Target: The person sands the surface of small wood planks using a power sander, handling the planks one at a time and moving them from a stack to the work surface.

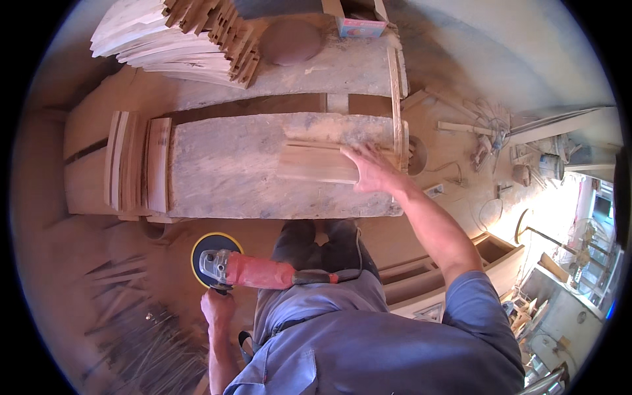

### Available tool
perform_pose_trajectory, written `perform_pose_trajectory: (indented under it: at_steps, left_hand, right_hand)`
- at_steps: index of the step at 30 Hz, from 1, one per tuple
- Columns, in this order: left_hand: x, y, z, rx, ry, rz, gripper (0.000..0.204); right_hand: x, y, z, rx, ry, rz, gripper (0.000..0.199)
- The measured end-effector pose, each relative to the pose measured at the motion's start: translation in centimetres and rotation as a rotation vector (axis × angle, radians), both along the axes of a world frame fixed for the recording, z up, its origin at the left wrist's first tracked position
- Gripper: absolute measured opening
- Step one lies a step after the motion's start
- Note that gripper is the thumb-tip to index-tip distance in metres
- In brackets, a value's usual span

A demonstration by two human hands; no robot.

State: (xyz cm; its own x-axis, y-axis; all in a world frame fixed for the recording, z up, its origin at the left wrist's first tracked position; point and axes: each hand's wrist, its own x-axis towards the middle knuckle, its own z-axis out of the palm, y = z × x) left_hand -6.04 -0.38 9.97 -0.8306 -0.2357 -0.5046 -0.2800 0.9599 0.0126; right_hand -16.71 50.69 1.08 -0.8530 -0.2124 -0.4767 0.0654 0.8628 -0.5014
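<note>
My left hand (217, 306) is closed round the side handle of a red disc sander (260, 271). The sander is held level at my waist, off the bench, its round black pad with a yellow rim (216, 258) at the left end. Across the workbench (224, 164), my right hand (372, 168) rests with fingers spread over the right end of a flat wooden board (316, 161). Thin strips of wood show along that board's far edge. The fingertips are partly blurred.
Boards stand stacked (135, 161) at the bench's left end. A tall pile of slats (178, 49) and an open carton (361, 25) sit on the far table. Wood scraps (145, 342) litter the floor at left. A wooden frame (421, 283) lies right of my legs.
</note>
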Motion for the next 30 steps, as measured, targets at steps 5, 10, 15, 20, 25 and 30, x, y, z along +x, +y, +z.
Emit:
perform_pose_trajectory:
  at_steps: [5, 10, 15, 20, 25, 30]
  left_hand:
    - [0.2, 0.0, 0.1, 0.029, 0.012, 0.012, 0.021]
    - [0.0, 0.2, -0.2, -0.016, -0.028, 0.011, 0.022]
    - [0.2, 0.8, 0.3, 0.062, 0.025, 0.067, 0.021]
    - [-1.0, 2.2, 1.0, 0.088, 0.039, 0.023, 0.021]
    - [-2.7, 3.5, 1.2, 0.088, 0.033, -0.078, 0.019]
    - [-5.2, 5.4, 0.8, 0.000, 0.000, -0.150, 0.022]
  right_hand:
    - [-4.6, 1.4, 3.1, -0.036, -0.320, -0.140, 0.056]
    - [-2.3, -2.3, -0.7, 0.037, 0.193, -0.118, 0.087]
    - [1.0, -6.0, -3.4, 0.203, 0.374, 0.039, 0.097]
    - [2.1, -4.8, -3.4, 0.148, 0.402, 0.035, 0.101]
    - [2.9, -4.9, -3.2, 0.170, 0.386, 0.008, 0.097]
    - [6.2, -8.0, -0.4, -0.055, 0.377, -0.278, 0.092]
